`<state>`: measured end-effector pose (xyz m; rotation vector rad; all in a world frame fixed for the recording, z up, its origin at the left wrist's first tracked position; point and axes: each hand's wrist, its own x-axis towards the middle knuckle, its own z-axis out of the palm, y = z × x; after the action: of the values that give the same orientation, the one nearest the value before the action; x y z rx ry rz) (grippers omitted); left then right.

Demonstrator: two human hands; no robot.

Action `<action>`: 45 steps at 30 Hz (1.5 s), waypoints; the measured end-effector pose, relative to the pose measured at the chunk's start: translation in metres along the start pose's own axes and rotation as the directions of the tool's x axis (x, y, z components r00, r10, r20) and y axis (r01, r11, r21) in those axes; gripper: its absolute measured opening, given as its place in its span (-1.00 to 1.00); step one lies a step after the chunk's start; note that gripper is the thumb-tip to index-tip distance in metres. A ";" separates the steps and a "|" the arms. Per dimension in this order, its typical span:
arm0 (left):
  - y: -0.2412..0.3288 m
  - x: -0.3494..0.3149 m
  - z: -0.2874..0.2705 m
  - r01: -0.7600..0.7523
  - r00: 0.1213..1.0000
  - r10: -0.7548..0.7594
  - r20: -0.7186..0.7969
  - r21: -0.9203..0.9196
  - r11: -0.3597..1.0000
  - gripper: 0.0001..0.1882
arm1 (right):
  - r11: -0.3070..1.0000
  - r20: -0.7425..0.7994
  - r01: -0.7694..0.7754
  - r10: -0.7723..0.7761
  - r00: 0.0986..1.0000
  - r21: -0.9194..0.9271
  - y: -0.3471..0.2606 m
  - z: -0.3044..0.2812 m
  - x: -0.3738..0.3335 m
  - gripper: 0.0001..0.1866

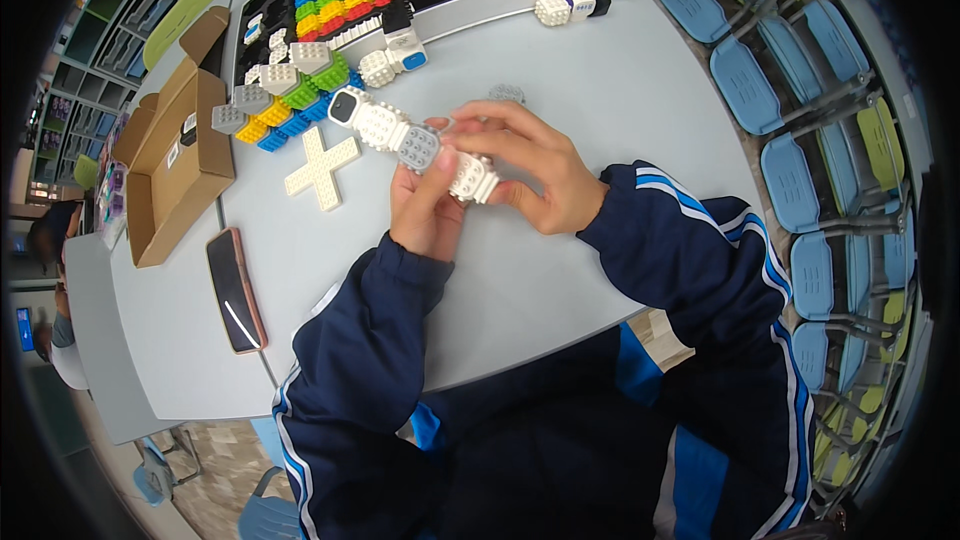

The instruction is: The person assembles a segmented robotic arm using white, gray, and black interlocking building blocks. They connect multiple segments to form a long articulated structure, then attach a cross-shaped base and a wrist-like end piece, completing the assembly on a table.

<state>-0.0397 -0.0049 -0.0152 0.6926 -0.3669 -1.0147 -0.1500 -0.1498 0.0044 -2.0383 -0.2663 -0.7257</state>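
Over the table, both my hands grip a jointed row of studded building blocks (379, 127): white pieces, a grey one in the middle and a dark oval window at the far left end. My left hand (428, 202) wraps it from below, its thumb pressed near the grey block (418, 146). At the row's right end, the fingers of my right hand (540, 165) close around a white block (472, 180); part of that end is hidden behind them. Beyond my hands lies a small grey studded piece (507, 93). A white studded cross (322, 168) rests to the left.
Coloured blocks (300, 90) stand in rows before a black tray (465, 0) of parts. A white block with a black end (572, 6) lies at the tray's right. Left are an open cardboard box (180, 165) and a phone (237, 290). Stacked blue chairs (745, 80) line the right.
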 end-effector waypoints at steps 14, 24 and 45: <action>-0.005 -0.005 0.011 -0.181 0.983 0.172 0.058 0.303 0.935 -0.36 | 0.993 -0.114 -0.114 0.111 0.987 -0.016 0.009 -0.007 -0.004 -0.40; 0.001 -0.005 0.019 -0.169 0.965 0.210 -0.156 0.240 0.956 -0.48 | 0.872 -0.116 -0.173 0.135 0.984 -0.458 0.026 -0.033 0.007 -0.49; 0.001 -0.005 0.018 -0.082 0.976 0.139 -0.168 0.308 0.948 -0.46 | 0.982 -0.172 0.013 -0.046 0.984 -0.189 0.011 -0.031 0.002 -0.49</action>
<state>-0.0516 -0.0070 -0.0015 1.0232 -0.3946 -0.7851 -0.1553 -0.1820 0.0101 -2.1340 -0.1304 -0.9749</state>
